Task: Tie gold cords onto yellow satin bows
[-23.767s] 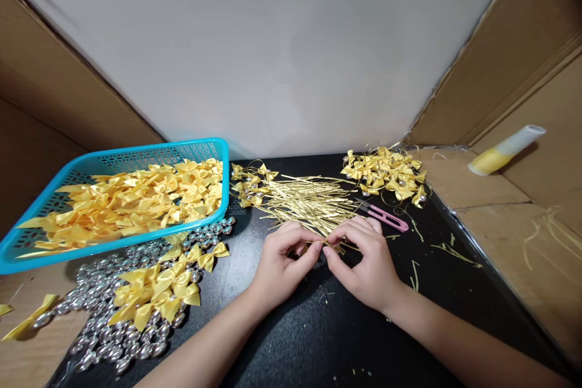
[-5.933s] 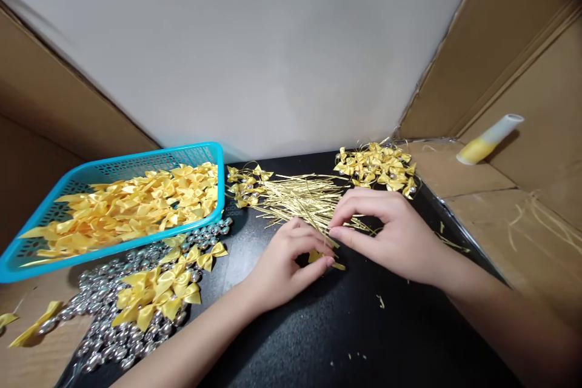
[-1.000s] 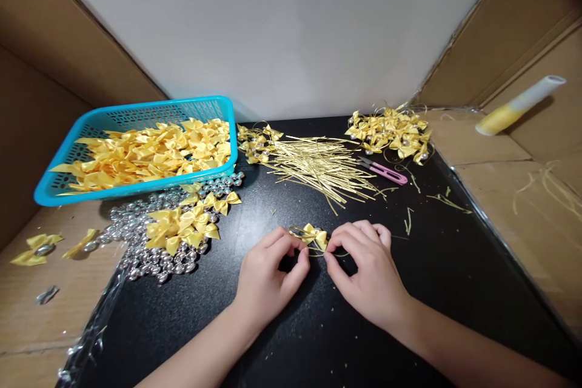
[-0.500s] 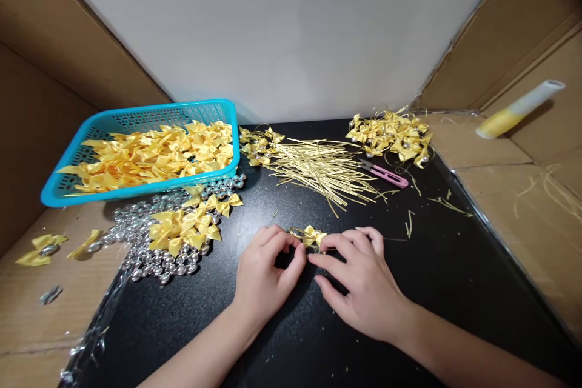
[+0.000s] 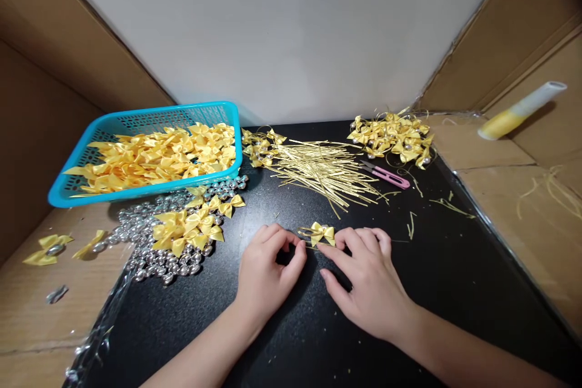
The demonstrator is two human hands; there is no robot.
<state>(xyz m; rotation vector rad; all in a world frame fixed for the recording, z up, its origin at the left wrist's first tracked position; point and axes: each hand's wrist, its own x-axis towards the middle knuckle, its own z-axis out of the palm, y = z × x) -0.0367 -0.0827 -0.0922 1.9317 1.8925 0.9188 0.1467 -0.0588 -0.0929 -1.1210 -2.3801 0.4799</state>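
Shifted slightly rightward since half a second ago, the yellow bow [image 5: 324, 234] with its gold loop lies on the black table [image 5: 309, 339], just beyond both sets of fingertips. Left hand [image 5: 268, 270]: curled, thumb and fingers narrowly apart, no longer pinching the loop. Right hand [image 5: 369, 284]: flattened from its earlier pinch, fingers spread, index tip touching the bow's near edge. Farther left, loose bows [image 5: 191, 225] rest on silver beads [image 5: 150, 260]. Beyond, gold wire strips [image 5: 322, 167], pink snips [image 5: 389, 177], blue basket [image 5: 145, 193] and bow heap [image 5: 396, 136] lie unchanged.
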